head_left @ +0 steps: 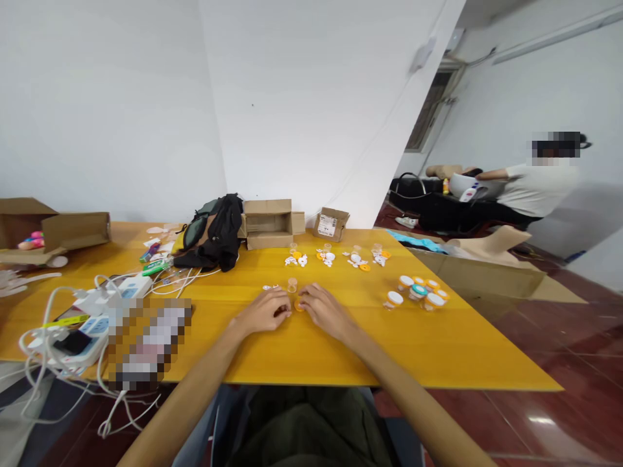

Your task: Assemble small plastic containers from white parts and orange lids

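My left hand (265,311) rests on the table with its fingers curled together. Whatever it may hold is too small to make out. Opposite it, my right hand (325,312) has its fingertips closed on a small orange ring-shaped piece (298,305), partly hidden by the fingers. Just beyond both hands stands a small clear plastic cup (292,285). A few small white pieces (270,287) lie by the left fingertips.
Farther back are several groups of clear cups with white and orange parts (328,257). Capped jars (418,291) cluster at the right. A phone (158,340), power strips (100,324) and cables lie left. A backpack (219,230) and cardboard boxes (268,222) stand behind. A person (540,185) sits far right.
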The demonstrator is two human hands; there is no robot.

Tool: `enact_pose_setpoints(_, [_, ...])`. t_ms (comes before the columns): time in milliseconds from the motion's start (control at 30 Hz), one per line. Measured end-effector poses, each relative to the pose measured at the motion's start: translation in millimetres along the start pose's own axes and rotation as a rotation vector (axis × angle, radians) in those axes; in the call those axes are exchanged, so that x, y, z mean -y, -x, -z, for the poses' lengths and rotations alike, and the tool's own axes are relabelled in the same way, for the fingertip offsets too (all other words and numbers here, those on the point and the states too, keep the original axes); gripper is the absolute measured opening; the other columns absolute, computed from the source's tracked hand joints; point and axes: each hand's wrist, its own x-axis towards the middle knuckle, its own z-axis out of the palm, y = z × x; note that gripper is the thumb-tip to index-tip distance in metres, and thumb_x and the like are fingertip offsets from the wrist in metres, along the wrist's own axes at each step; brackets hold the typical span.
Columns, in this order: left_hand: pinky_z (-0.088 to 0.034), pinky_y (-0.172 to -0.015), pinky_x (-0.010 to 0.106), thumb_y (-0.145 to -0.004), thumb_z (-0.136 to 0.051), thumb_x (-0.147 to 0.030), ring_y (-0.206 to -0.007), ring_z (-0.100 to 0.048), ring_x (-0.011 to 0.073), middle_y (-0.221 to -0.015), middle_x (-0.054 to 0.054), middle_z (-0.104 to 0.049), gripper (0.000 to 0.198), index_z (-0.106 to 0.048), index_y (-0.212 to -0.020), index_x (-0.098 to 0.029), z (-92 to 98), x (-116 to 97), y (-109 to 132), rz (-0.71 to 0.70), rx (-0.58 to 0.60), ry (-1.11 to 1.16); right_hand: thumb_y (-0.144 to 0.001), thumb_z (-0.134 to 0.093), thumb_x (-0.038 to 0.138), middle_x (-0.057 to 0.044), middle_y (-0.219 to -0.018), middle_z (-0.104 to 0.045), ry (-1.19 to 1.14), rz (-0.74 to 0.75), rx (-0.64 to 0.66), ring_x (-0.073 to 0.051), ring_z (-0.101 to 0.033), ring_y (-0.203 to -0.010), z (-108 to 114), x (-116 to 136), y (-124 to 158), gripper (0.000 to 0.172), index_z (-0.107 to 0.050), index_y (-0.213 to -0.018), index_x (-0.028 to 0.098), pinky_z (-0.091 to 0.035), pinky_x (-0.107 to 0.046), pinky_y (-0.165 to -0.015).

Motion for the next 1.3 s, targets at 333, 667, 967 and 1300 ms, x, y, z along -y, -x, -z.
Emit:
enact_pose_setpoints(333, [-0.047, -0.091, 0.037, -0.090, -0.050, -0.017, -0.089, -0.062, 0.0211, -0.084, 0.003, -0.068, 0.018, -0.063, -0.080, -0.023, -1.3, -0.3, -3.4, 0.030, -0.061, 0.038, -0.087, -0.055, 0.005, -0.011, -0.100, -0.069, 0.213, 0.122, 0.114, -0.024, -0.060, -0.098, 8.0, 3.7, -8.8, 0.021, -0.070, -0.087, 0.019, -0.049, -0.035, -0.080])
enact_pose_setpoints(667, [-0.047, -0.089, 0.037, -0.090, -0.048, -0.018, -0.089, -0.062, 0.0219, -0.083, 0.004, -0.068, 0.020, -0.064, -0.079, -0.023, -2.9, 3.0, -4.1, 0.043, -0.082, 0.049, -0.088, -0.055, 0.006, -0.013, -0.110, -0.069, 0.246, 0.165, 0.135, -0.025, -0.059, -0.109, 5.0, 2.8, -11.4, 0.021, -0.070, -0.098, 0.018, -0.048, -0.036, -0.087])
enact_pose_setpoints(967, [-0.046, -0.094, 0.038, -0.090, -0.049, -0.017, -0.089, -0.063, 0.0212, -0.085, 0.003, -0.069, 0.020, -0.064, -0.078, -0.023, -4.2, 0.7, -5.0, 0.023, -0.060, 0.023, -0.088, -0.056, 0.006, -0.011, -0.107, -0.070, 0.289, 0.191, 0.145, -0.023, -0.060, -0.106, 7.7, 3.1, -14.3, 0.020, -0.069, -0.095, 0.019, -0.049, -0.034, -0.084])
enact_pose_setpoints(1300, [-0.048, -0.088, 0.037, -0.084, -0.051, -0.014, -0.087, -0.062, 0.0221, -0.084, 0.004, -0.068, 0.016, -0.063, -0.079, -0.022, -5.2, 2.3, -4.4, 0.034, -0.045, -0.019, -0.087, -0.058, 0.006, -0.013, -0.103, -0.069, 0.330, 0.181, 0.165, -0.025, -0.060, -0.104, 8.1, 8.6, -16.5, 0.017, -0.069, -0.092, 0.017, -0.048, -0.034, -0.081])
